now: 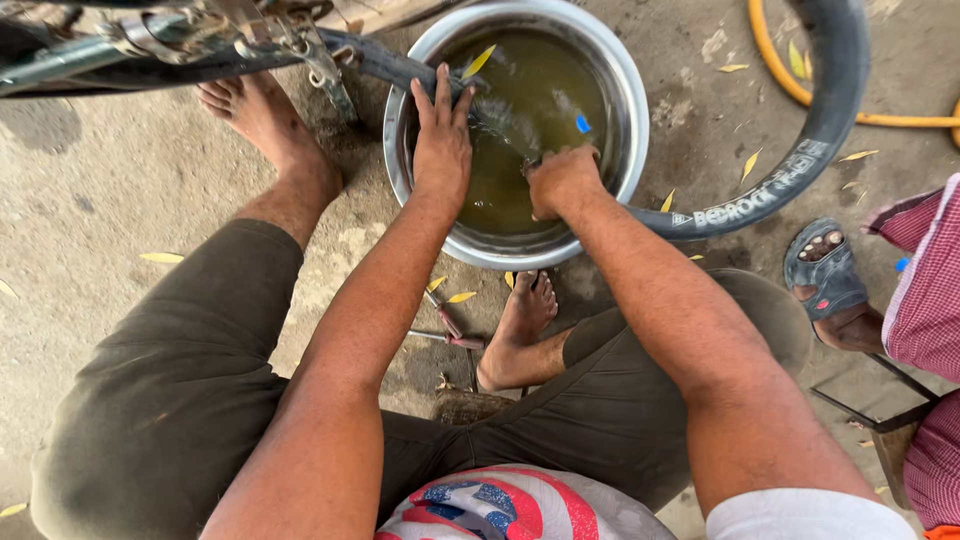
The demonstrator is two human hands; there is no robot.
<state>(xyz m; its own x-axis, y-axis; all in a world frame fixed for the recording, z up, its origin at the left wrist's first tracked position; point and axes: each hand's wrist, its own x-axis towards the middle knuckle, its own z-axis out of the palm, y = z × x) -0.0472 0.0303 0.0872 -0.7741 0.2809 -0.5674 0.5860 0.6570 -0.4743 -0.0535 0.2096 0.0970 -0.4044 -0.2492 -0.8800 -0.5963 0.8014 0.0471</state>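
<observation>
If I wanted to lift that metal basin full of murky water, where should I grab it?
Probably by the rolled rim of the metal basin, at two opposite sides, coming from above. It is round, has no handles, and the black inner tube crosses its left and right edges, so the near and far rim are freer.

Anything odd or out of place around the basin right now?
Nothing looks spilled or damaged. The water in the basin is murky, with a yellow leaf and a blue scrap floating in it. Both hands, left hand and right hand, press the black tube into it. Pliers lie loose by the foot.
</observation>
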